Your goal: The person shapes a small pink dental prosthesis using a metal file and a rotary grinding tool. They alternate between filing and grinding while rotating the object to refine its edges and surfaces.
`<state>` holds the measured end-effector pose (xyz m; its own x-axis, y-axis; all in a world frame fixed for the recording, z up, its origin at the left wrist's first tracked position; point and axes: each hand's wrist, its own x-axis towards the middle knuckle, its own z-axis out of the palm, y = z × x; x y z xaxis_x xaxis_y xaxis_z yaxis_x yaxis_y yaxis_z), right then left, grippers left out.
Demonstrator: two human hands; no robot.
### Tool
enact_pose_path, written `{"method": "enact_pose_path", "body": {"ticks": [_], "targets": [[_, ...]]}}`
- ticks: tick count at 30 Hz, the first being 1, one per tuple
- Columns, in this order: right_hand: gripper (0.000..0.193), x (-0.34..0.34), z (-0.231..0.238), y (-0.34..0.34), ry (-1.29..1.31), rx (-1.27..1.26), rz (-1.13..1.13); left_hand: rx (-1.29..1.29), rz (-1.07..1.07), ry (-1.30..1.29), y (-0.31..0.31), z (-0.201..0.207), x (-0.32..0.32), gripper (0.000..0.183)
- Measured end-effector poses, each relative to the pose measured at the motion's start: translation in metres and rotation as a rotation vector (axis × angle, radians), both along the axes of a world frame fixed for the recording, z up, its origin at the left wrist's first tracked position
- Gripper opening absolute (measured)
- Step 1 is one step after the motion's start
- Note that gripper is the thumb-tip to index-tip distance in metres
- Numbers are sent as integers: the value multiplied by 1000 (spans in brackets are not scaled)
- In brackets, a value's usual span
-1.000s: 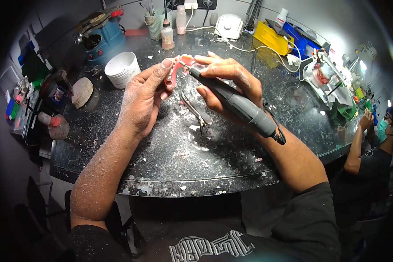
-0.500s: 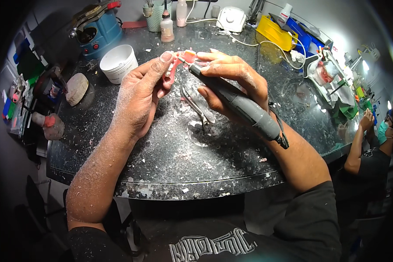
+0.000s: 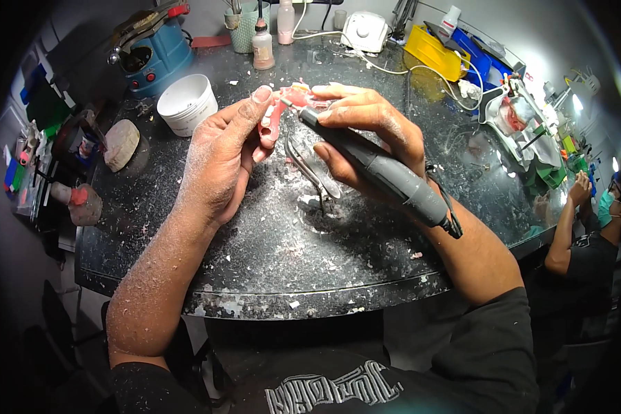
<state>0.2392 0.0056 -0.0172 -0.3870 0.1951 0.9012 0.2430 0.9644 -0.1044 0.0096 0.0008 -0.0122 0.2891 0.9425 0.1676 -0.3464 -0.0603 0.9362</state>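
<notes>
Between thumb and fingers, my left hand (image 3: 224, 148) pinches a pink denture (image 3: 272, 124) with white teeth along its edge. My right hand (image 3: 383, 124) grips a dark grey rotary handpiece (image 3: 379, 165) much like a pen, its cord trailing off the back end by my wrist. The tool's thin bit points at the denture's inner side; whether it touches cannot be made out. My right fingertips rest close to the denture's far right end. White dust coats both hands and my left forearm. Under the denture, a curved metal instrument (image 3: 310, 165) lies on the bench.
The dark bench (image 3: 255, 262) is strewn with dust and pink shavings. Left stand a white tub (image 3: 188, 107), a blue machine (image 3: 155, 58) and a pale plaster block (image 3: 122, 145). A bottle (image 3: 263, 48), white control box (image 3: 366, 31) and yellow bin (image 3: 431, 52) line the back. A co-worker (image 3: 593, 228) sits right.
The denture has tilted a little in my left hand, showing more of its pink surface. The handpiece has shifted slightly down and right at its back end.
</notes>
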Motion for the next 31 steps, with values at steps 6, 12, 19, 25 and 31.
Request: {"method": "enact_pose_path", "body": {"ticks": [6, 12, 19, 25, 31], "targets": [[38, -6, 2, 1, 83, 8, 9, 1, -17, -40, 2, -4, -1, 41], [41, -2, 3, -4, -16, -4, 3, 36, -21, -17, 3, -9, 0, 39], [42, -4, 0, -1, 46, -7, -16, 26, 14, -10, 2, -9, 0, 37], [42, -2, 3, -3, 3, 2, -4, 38, 50, 16, -2, -5, 2, 33], [43, -2, 2, -1, 33, 15, -14, 54, 43, 5, 0, -7, 3, 35]]}}
